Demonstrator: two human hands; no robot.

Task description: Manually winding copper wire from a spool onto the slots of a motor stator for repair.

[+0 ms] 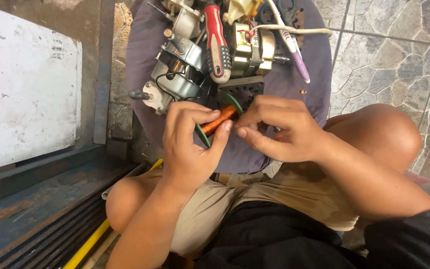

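Observation:
My left hand (190, 144) grips a green spool wound with copper wire (219, 119), thumb and fingers round its near flange. My right hand (279, 129) pinches at the spool's right end, fingertips meeting the left thumb. Both hands hover above a purple cloth (294, 89) over my knees. Just beyond the spool lie a small electric motor (175, 74), a red-handled screwdriver (216, 42) and a second motor with brass-coloured casing (252, 47).
A purple-handled tool (294, 57) and a white cable (294, 30) lie on the cloth's far right. A white board (23, 84) leans at the left above a rusty metal frame (36, 209). A yellow pipe (88, 244) runs under my left knee. Stone tiles (389, 55) lie right.

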